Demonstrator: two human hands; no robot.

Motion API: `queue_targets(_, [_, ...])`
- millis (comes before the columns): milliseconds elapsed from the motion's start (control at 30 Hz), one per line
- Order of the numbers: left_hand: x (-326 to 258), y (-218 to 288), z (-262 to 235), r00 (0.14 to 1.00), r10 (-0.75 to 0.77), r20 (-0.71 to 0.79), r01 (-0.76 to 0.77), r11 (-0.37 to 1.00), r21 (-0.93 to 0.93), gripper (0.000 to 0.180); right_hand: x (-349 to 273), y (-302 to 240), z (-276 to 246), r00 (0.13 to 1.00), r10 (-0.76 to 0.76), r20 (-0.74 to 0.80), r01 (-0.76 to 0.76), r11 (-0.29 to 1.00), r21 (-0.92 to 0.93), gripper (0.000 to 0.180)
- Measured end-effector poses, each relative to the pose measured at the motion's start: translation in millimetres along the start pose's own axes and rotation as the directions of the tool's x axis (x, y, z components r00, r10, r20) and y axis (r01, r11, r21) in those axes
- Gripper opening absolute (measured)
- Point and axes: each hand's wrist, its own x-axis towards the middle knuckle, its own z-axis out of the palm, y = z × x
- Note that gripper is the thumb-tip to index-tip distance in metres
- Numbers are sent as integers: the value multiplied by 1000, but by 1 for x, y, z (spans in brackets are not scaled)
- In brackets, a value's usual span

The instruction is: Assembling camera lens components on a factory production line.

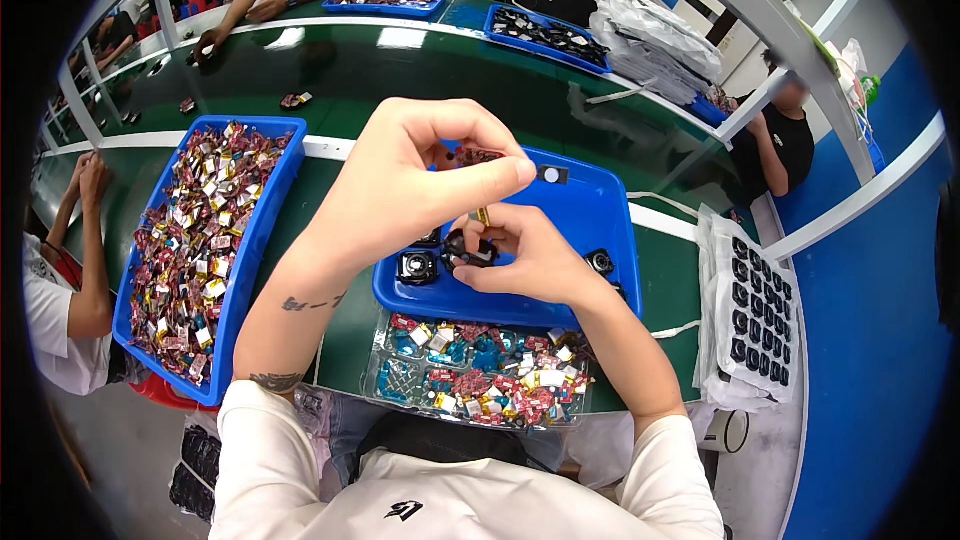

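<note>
My left hand [415,165] is raised over a blue tray [590,310], its thumb and fingers pinched on a small red circuit board [478,156]. By the thumb tip shows a dark rectangular piece with a white dot [552,175]; I cannot tell whether it is held. Lower down, my right hand [525,252] has its fingers closed around a round black housing [470,252]. A thin yellow strip [483,216] shows at its fingertips. Beside that housing, a black part with a pale round centre [416,267] sits in the tray, and a similar black part [600,261] lies right of my hand.
A clear compartment tray [375,380] of small boards and wired parts stands nearest me. Left is a large blue bin [125,310] heaped with them. White trays of black parts [762,305] are stacked right. Beyond the green conveyor belt [340,70], people work near more blue trays.
</note>
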Motion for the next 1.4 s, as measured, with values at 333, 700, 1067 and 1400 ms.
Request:
queue_targets(333, [6, -20, 12, 998, 49, -42, -38, 973, 227, 4, -13, -28, -40, 950, 12, -313, 68, 968, 242, 26])
queue_targets(700, [9, -39, 21, 986, 154, -57, -93, 812, 576, 6, -15, -36, -33, 950, 103, -294, -48, 981, 188, 24])
queue_targets(1067, [9, -40, 24, 979, 184, -92, -89, 781, 618, 9, -16, -35, -26, 952, 67, -298, -18, 986, 164, 25])
queue_targets(1400, [9, -40, 24, 984, 103, -145, -8, 839, 544, 7, -16, -35, -25, 957, 70, -281, -23, 986, 168, 29])
